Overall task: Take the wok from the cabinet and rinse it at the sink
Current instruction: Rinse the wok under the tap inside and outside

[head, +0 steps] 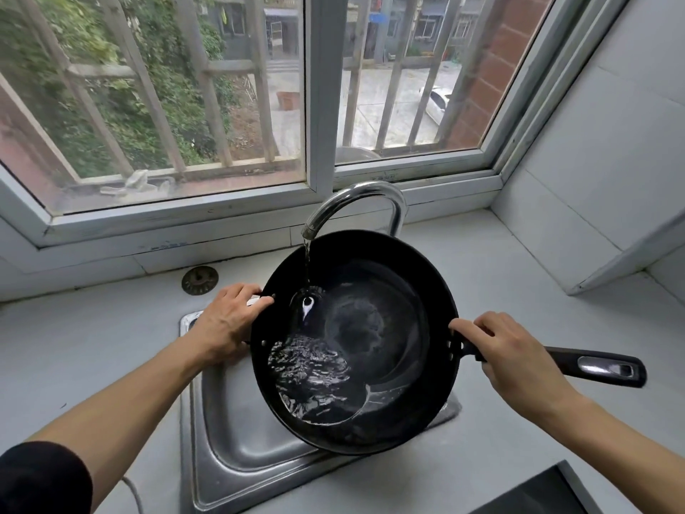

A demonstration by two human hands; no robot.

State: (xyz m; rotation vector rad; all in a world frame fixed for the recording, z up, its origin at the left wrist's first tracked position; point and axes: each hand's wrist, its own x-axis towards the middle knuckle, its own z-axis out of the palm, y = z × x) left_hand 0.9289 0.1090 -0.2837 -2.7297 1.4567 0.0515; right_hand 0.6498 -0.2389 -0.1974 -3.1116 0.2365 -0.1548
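Here, black wok (370, 346) over sink (230, 432), handle pointing right, right hand (515, 354) fingers clamped on it, left hand (230, 320) gripping rim.

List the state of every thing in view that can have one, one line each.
faucet: running, water streaming into the wok.
wok: held over the sink, tilted, water pooled on its lower side.
sink: basin shows no standing water.
left hand: grips the wok's rim.
right hand: grips the long handle.
window: closed, as far as visible.
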